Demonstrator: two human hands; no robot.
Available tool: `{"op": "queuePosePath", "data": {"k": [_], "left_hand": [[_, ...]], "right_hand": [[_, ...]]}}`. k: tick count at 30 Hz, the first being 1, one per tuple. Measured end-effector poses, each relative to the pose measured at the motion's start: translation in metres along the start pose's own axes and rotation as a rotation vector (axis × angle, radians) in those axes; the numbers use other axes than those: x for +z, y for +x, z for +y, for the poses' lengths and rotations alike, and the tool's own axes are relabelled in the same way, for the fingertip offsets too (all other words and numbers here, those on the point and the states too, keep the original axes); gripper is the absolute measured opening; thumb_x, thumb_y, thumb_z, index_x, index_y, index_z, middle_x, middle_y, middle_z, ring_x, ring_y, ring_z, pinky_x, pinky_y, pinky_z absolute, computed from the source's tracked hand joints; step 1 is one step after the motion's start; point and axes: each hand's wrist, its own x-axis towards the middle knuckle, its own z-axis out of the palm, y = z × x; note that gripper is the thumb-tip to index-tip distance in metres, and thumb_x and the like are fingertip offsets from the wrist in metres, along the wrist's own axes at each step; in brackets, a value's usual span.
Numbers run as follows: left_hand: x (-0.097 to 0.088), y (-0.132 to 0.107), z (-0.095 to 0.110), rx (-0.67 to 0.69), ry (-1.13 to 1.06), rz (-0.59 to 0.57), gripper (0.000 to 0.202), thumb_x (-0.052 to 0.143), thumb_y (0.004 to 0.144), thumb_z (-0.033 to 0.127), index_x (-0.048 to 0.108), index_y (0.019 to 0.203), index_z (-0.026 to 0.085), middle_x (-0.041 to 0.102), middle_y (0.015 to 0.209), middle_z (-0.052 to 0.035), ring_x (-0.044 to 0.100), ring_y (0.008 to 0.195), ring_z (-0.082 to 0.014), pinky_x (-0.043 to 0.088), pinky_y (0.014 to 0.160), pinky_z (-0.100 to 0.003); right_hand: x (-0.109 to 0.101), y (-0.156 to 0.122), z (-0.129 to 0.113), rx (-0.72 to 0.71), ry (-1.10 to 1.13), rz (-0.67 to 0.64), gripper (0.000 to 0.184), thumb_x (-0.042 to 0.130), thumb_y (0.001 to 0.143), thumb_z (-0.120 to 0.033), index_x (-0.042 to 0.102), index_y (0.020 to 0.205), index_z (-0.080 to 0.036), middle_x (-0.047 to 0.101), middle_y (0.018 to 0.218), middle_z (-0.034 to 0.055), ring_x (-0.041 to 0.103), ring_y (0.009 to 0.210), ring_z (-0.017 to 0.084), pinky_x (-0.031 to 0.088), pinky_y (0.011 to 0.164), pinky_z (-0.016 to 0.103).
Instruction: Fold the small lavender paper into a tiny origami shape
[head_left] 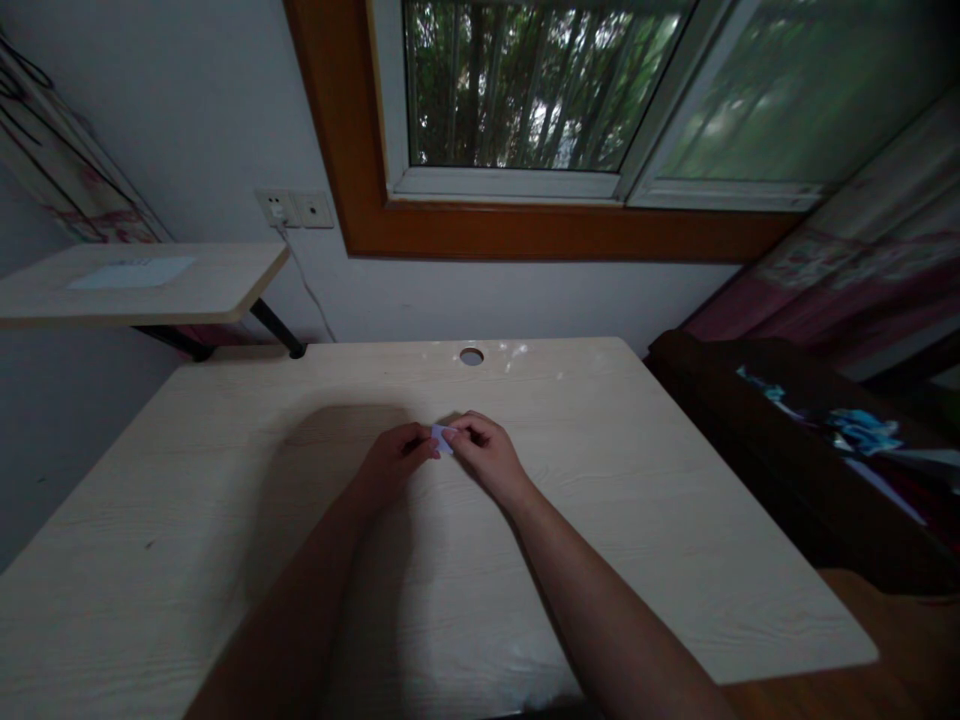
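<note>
I'm watching a bare left hand (pixel 391 460) and bare right hand (pixel 486 452) pinching opposite ends of a small pale-lilac papery piece (pixel 440 436) over the pale wood-grain desk (pixel 600 480), probably feeling featherlight and crease-prone, so edges are seeming safest tbh.

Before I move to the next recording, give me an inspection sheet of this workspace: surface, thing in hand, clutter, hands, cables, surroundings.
Surface: pale wood-look desk with a round hole near its far edge.
Thing in hand: small pale piece, apparently paper; markings unreadable.
Clutter: sheet on the raised shelf; crumpled blue item on dark furniture at right.
Hands: left hand and right hand pinch the piece from opposite sides.
Cables: white cord runs down from the wall socket; dark cords at upper left.
Surroundings: window ahead, curtain at right.
</note>
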Motion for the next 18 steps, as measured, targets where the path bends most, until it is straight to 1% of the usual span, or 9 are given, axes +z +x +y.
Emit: {"op": "queuePosePath", "data": {"k": [5, 8, 11, 18], "left_hand": [[-0.0006, -0.0001, 0.0019, 0.018, 0.062, -0.051, 0.029, 0.057, 0.086, 0.042, 0.067, 0.076, 0.016, 0.068, 0.074, -0.0018, 0.060, 0.071, -0.0156, 0.045, 0.069, -0.026], [-0.0013, 0.0002, 0.0019, 0.043, 0.082, -0.053, 0.030, 0.056, 0.087, 0.040, 0.066, 0.073, 0.016, 0.066, 0.071, -0.0008, 0.059, 0.069, -0.0147, 0.043, 0.068, -0.025], [-0.0018, 0.0001, 0.0027, 0.056, 0.097, -0.059, 0.030, 0.055, 0.088, 0.039, 0.066, 0.073, 0.016, 0.065, 0.071, -0.0007, 0.057, 0.069, -0.0144, 0.042, 0.068, -0.024], [-0.0014, -0.0010, 0.0088, 0.044, 0.101, -0.047, 0.033, 0.051, 0.090, 0.041, 0.065, 0.072, 0.017, 0.066, 0.072, -0.0018, 0.059, 0.071, -0.0155, 0.043, 0.070, -0.025]], "right_hand": [[-0.0004, 0.0000, -0.0006, -0.026, -0.040, -0.057, 0.024, 0.065, 0.085, -0.041, 0.071, 0.079, -0.019, 0.060, 0.072, 0.0019, 0.052, 0.066, 0.014, 0.040, 0.063, 0.026], [-0.0005, 0.0006, 0.0007, -0.041, -0.038, -0.052, 0.022, 0.064, 0.086, -0.039, 0.072, 0.080, -0.019, 0.063, 0.076, 0.0028, 0.055, 0.070, 0.016, 0.041, 0.065, 0.026], [-0.0004, 0.0010, 0.0020, -0.039, -0.022, -0.046, 0.022, 0.064, 0.086, -0.038, 0.072, 0.079, -0.019, 0.064, 0.076, 0.0027, 0.056, 0.071, 0.016, 0.041, 0.066, 0.026], [-0.0013, 0.0008, 0.0051, -0.023, 0.019, -0.038, 0.023, 0.061, 0.087, -0.037, 0.069, 0.075, -0.019, 0.065, 0.076, 0.0028, 0.057, 0.074, 0.016, 0.043, 0.069, 0.027]]}}
